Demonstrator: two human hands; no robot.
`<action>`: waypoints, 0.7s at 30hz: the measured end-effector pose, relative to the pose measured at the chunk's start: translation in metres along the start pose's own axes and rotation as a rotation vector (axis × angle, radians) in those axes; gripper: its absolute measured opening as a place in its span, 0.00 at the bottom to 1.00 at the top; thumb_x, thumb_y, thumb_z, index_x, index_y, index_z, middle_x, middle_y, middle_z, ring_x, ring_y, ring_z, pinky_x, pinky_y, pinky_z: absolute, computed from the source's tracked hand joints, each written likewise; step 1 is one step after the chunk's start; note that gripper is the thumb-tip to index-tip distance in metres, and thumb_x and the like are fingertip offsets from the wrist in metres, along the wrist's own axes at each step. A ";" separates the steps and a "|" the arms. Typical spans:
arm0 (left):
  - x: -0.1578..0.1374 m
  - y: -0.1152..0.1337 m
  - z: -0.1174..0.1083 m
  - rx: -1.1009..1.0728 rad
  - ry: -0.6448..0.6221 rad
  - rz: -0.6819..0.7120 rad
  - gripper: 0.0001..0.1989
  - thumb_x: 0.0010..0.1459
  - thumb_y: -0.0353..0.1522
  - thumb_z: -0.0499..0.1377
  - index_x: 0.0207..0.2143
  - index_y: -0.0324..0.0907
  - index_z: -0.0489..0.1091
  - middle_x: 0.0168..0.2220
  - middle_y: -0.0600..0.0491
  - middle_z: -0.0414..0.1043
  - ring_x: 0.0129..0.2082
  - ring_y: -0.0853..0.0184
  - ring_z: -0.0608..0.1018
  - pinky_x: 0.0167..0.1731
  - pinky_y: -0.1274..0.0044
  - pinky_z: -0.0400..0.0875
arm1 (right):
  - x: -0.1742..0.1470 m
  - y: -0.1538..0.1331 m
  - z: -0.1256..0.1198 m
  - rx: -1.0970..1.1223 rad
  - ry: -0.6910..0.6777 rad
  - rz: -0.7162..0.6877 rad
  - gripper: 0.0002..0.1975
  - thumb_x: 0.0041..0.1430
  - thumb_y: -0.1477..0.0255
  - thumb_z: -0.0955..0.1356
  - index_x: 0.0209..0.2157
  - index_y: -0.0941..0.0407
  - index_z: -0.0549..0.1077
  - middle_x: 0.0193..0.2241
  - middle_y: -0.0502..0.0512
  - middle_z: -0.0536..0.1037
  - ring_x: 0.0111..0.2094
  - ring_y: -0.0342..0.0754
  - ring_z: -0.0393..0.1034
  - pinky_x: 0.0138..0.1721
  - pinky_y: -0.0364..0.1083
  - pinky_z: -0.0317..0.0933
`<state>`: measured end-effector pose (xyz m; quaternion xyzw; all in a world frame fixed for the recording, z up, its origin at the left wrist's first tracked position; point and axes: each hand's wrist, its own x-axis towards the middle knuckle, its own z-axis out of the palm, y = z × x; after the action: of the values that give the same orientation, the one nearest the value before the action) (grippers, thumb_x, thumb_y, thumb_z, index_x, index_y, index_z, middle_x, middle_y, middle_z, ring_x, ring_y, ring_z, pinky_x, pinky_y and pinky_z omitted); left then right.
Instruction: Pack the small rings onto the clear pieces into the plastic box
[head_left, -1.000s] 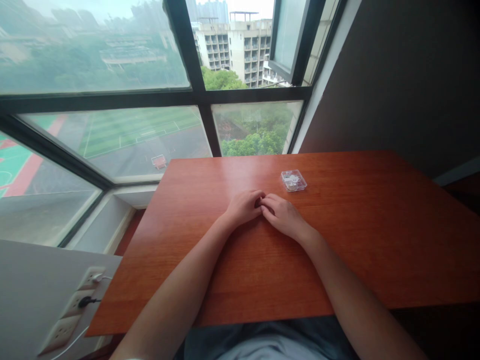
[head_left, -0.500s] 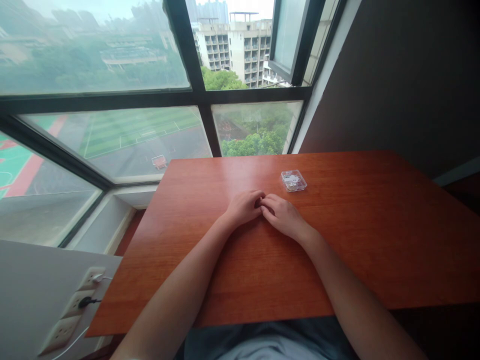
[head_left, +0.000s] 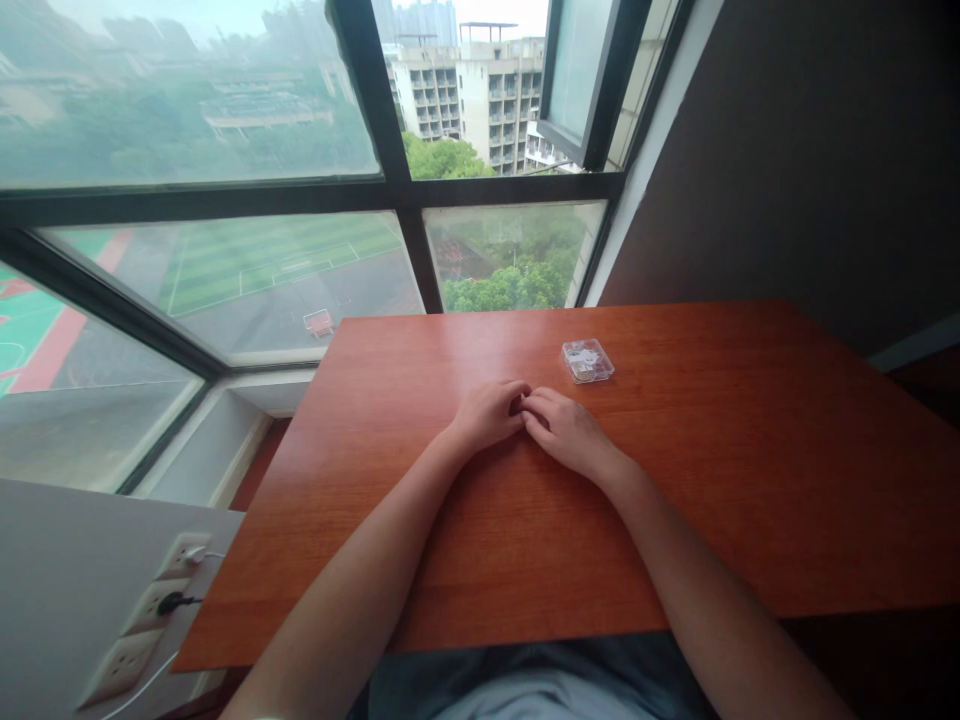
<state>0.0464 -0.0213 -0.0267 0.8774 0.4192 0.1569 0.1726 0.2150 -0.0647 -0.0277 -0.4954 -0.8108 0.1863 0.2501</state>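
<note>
My left hand [head_left: 491, 413] rests on the brown wooden table [head_left: 525, 560], its fingers curled inward and closed. Against its fingertips lies my right hand [head_left: 564, 428], also closed, with bent fingers pressed together. The hands meet at the fingertips, and no object shows in either one. Parts of the fingers are hidden by the hands themselves. Just beyond my right hand, apart from it, a small clear plastic box [head_left: 588, 361] sits on the table. It has small whitish contents that I cannot make out.
Dark-framed windows [head_left: 409, 195] rise behind the table, with one pane tilted outward. A dark grey wall [head_left: 810, 170] stands at the right. Low on the left wall, power sockets [head_left: 142, 607] hold plugs and cables beside the table's left edge.
</note>
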 end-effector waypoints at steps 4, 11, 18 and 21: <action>0.000 0.000 0.000 -0.001 0.008 0.013 0.10 0.53 0.31 0.57 0.40 0.43 0.70 0.37 0.53 0.75 0.36 0.65 0.75 0.34 0.76 0.67 | 0.000 0.000 0.000 -0.005 0.000 0.001 0.11 0.63 0.73 0.62 0.43 0.52 0.75 0.43 0.55 0.75 0.43 0.48 0.71 0.46 0.46 0.63; -0.001 -0.001 0.001 0.006 0.027 0.027 0.10 0.53 0.31 0.57 0.39 0.43 0.70 0.36 0.53 0.75 0.36 0.65 0.75 0.33 0.76 0.66 | 0.000 -0.001 -0.001 -0.004 -0.005 0.007 0.11 0.63 0.73 0.62 0.43 0.53 0.75 0.43 0.55 0.75 0.43 0.48 0.71 0.46 0.46 0.63; 0.000 -0.001 0.001 0.015 0.018 0.019 0.10 0.53 0.31 0.57 0.39 0.43 0.70 0.37 0.53 0.75 0.35 0.65 0.75 0.33 0.76 0.66 | -0.001 -0.001 0.000 0.006 -0.007 0.013 0.11 0.63 0.73 0.62 0.43 0.53 0.75 0.44 0.55 0.75 0.43 0.48 0.71 0.47 0.45 0.63; 0.000 -0.001 0.001 0.017 0.018 0.024 0.09 0.53 0.31 0.57 0.39 0.43 0.70 0.37 0.53 0.75 0.35 0.65 0.75 0.33 0.76 0.65 | 0.000 -0.001 0.000 0.002 -0.006 0.012 0.11 0.64 0.73 0.62 0.43 0.53 0.75 0.43 0.55 0.75 0.43 0.48 0.71 0.47 0.45 0.63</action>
<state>0.0460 -0.0212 -0.0279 0.8824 0.4115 0.1634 0.1592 0.2147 -0.0653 -0.0271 -0.4994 -0.8084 0.1898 0.2470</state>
